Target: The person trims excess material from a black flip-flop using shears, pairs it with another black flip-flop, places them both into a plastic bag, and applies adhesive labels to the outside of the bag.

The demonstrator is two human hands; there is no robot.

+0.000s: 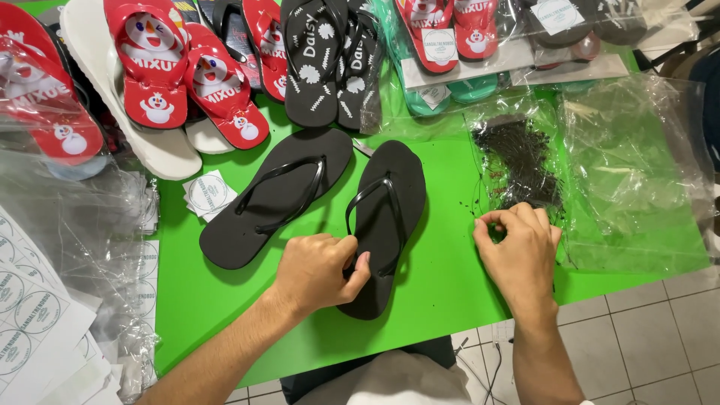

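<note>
Black rubber is under your left hand (pixel 319 271): two plain black flip-flops lie side by side on the green table (pixel 442 277), toes pointing away from you. Your left hand rests on the heel end of the right-hand flip-flop (pixel 386 217), fingers curled and pinching the lower end of its strap (pixel 369 196) against the sole. The left-hand flip-flop (pixel 274 196) lies untouched just beside it, angled outward.

Your right hand (pixel 519 251) sits apart from both, at the near edge of a clear plastic bag (pixel 634 172) that holds a heap of small dark fasteners (pixel 519 161). Its fingertips are drawn together in a pinch, but whether they hold one of the tiny pieces is too small to tell.

Along the far edge you have one patterned black pair with white lettering (pixel 330 60), and at least four red printed flip-flops (pixel 154 64) lying loose, with one more red one at the far left under plastic. Two further red ones (pixel 450 26) sit bagged, above a teal pair (pixel 450 91). A small stack of round-printed white labels (pixel 208 193) lies beside the left-hand flip-flop, and sheets of the same labels (pixel 34 315) lie at your left.
</note>
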